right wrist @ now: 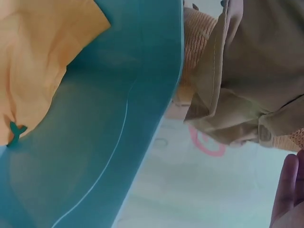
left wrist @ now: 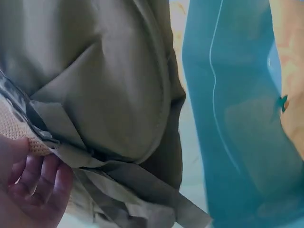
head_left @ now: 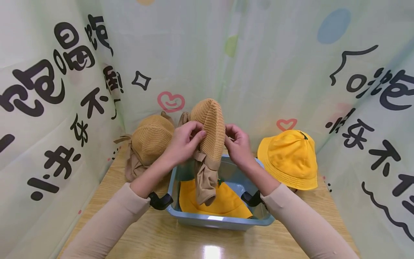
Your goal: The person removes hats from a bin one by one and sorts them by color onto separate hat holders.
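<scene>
A tan woven sun hat (head_left: 214, 126) with a beige cloth brim (head_left: 207, 180) hangs folded above a blue plastic bin (head_left: 223, 220). My left hand (head_left: 185, 142) pinches the woven crown from the left, thumb on its near face. On the other side, my right hand (head_left: 239, 145) has its bent fingers at the crown's edge, gripping it. The left wrist view shows the brim (left wrist: 114, 85) and its cloth band close beside the left hand (left wrist: 38, 185). Inside the bin lies a folded yellow hat (head_left: 226, 203) with a small green leaf tab.
Left of the bin, another tan woven hat (head_left: 152, 138) sits on the wooden table (head_left: 145, 233), with more beige cloth behind it. A yellow bucket hat (head_left: 289, 162) stands to the right. Black handles (head_left: 160, 200) flank the bin. A printed curtain (head_left: 200, 46) encloses the table.
</scene>
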Action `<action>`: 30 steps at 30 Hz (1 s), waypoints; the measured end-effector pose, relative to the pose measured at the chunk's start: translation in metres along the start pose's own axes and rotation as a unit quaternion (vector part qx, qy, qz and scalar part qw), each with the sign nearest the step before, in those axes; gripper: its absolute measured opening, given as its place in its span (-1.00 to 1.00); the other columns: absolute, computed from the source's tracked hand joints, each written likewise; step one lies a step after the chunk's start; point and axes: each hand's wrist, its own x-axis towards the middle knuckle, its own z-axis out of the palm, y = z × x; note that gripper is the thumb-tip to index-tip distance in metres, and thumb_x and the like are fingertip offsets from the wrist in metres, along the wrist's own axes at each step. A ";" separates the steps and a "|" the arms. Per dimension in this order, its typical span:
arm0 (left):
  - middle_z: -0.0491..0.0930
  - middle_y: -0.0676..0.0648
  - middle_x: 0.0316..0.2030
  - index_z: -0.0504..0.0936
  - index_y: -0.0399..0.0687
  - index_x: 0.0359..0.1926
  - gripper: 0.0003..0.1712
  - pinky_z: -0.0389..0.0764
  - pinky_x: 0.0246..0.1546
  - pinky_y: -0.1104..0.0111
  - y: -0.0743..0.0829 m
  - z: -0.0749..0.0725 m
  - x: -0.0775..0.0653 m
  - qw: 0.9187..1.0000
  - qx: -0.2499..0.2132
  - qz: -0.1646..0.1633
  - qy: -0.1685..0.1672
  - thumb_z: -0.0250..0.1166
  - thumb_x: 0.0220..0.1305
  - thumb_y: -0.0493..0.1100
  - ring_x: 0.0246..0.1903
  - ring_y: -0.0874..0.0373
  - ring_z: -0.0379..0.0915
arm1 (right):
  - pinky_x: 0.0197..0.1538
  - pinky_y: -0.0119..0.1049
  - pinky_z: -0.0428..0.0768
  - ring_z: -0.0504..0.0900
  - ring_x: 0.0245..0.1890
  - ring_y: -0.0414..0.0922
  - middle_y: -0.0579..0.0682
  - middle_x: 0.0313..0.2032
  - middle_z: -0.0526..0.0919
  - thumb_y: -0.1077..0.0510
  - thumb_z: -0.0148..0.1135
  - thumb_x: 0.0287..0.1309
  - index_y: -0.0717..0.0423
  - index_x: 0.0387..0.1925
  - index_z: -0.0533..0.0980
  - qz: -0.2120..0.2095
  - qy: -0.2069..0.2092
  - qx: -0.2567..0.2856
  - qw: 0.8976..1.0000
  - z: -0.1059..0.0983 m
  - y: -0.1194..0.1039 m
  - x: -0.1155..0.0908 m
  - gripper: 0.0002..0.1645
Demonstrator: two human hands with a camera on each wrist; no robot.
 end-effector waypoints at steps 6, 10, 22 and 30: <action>0.56 -0.12 -0.27 0.59 -0.23 -0.14 -0.85 0.49 -0.31 0.29 -0.001 -0.020 -0.003 0.997 0.055 0.041 0.025 0.23 0.42 -0.21 -0.36 0.09 0.40 | -0.15 -0.37 0.66 0.63 -0.30 -0.19 -0.08 -0.34 0.61 0.22 0.21 0.36 0.37 -0.17 0.54 -0.002 0.005 0.001 1.000 -0.008 -0.001 0.003 -0.78; 0.54 -0.14 -0.27 0.57 -0.25 -0.16 -0.85 0.48 -0.26 0.24 -0.001 -0.031 -0.001 0.992 0.097 0.073 0.041 0.23 0.41 -0.21 -0.33 0.06 0.40 | -0.08 -0.30 0.69 0.67 -0.29 -0.20 -0.09 -0.32 0.61 0.25 0.19 0.37 0.38 -0.13 0.51 0.000 0.007 0.012 1.000 -0.011 -0.003 0.005 -0.79; 0.59 -0.15 -0.18 0.58 -0.22 -0.13 -0.85 0.55 -0.15 0.18 -0.005 -0.059 0.001 0.981 0.163 0.081 0.072 0.19 0.44 -0.20 -0.24 0.01 0.50 | -0.09 -0.37 0.66 0.68 -0.25 -0.21 0.21 -0.22 0.64 0.27 0.21 0.35 0.39 -0.13 0.55 -0.018 0.015 -0.047 0.999 -0.011 -0.003 0.012 -0.80; 0.60 -0.12 -0.17 0.61 -0.18 -0.08 -0.84 0.60 -0.17 0.18 -0.008 -0.076 0.000 0.971 0.197 0.086 0.105 0.20 0.43 -0.19 -0.26 0.03 0.54 | -0.13 -0.45 0.64 0.67 -0.23 -0.11 0.12 -0.23 0.67 0.15 0.27 0.33 0.26 -0.15 0.59 -0.054 0.015 -0.078 0.995 -0.006 0.001 0.021 -0.78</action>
